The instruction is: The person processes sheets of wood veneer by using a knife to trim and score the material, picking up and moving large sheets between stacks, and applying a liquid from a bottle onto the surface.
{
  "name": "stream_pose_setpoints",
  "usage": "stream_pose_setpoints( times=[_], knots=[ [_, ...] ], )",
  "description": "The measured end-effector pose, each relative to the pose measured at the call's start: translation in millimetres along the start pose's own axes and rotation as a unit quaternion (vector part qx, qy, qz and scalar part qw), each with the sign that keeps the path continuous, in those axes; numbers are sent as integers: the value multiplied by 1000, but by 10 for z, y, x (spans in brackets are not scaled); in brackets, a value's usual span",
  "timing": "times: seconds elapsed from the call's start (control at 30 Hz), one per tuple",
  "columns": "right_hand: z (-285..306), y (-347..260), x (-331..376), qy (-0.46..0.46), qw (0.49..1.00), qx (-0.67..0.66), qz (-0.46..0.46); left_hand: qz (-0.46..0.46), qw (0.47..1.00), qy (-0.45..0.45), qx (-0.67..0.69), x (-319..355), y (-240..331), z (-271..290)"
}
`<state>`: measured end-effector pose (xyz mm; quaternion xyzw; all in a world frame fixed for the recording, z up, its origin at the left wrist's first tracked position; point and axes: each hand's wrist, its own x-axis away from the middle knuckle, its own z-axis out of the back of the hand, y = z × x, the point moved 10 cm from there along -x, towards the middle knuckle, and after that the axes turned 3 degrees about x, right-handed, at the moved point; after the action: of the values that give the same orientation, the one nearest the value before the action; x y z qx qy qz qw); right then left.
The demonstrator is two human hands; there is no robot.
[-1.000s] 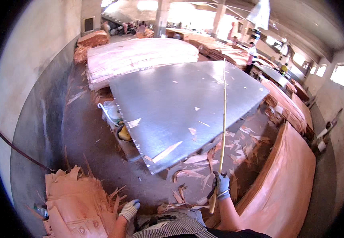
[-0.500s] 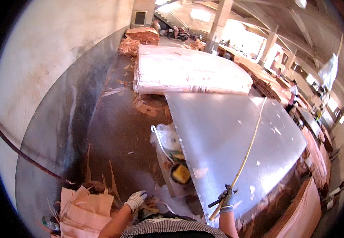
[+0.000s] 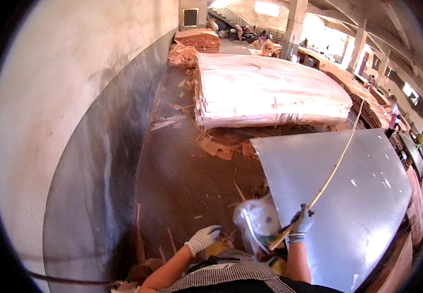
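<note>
Fingers of the gloved right hand point(image 3: 304, 224) clamped round a long pale stick point(image 3: 337, 167), which slants out over the grey bench point(image 3: 353, 205). Striped-gloved left hand point(image 3: 203, 239) loosely open near the waist. Beyond: pinkish sheet stack point(image 3: 270, 88).

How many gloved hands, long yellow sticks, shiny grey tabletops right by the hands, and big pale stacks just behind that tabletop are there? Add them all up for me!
Gloved hands: 2 (left hand and right hand)
Long yellow stick: 1
Shiny grey tabletop: 1
Big pale stack: 1
Total: 5
</note>
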<state>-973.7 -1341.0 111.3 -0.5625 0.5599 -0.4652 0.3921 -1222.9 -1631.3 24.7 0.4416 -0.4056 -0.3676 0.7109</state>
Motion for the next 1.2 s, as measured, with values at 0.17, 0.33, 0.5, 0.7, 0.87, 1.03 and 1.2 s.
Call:
stream_pose_setpoints(
  times=[0.17, 0.33, 0.5, 0.7, 0.87, 1.03, 1.2],
  knots=[
    [-2537, 896, -59, -150, 985, 82, -26, -68, 989, 1, 130, -1083, 892, 1030],
    [-4629, 1502, 380, -429, 872, 236, 11, -2, 990, 129, -57, -1751, 723, 2702],
    [-5829, 2085, 304, -544, 775, 322, 3, 77, 982, 169, 29, -2291, -494, 4325],
    [-6439, 2996, -837, -335, 891, 256, -169, 75, 981, 156, 85, -3781, -436, 5834],
    [-7530, 2946, -1278, -304, 912, 237, -140, 85, 989, 116, 34, -5086, 165, 6724],
    [-8105, 3854, -2144, -206, 939, 226, -155, -51, 988, 130, -60, -6603, 735, 7376],
    [-9555, 3964, -2918, -226, 953, 118, -164, -52, 992, 119, -4, -8008, 851, 8064]
  ],
)
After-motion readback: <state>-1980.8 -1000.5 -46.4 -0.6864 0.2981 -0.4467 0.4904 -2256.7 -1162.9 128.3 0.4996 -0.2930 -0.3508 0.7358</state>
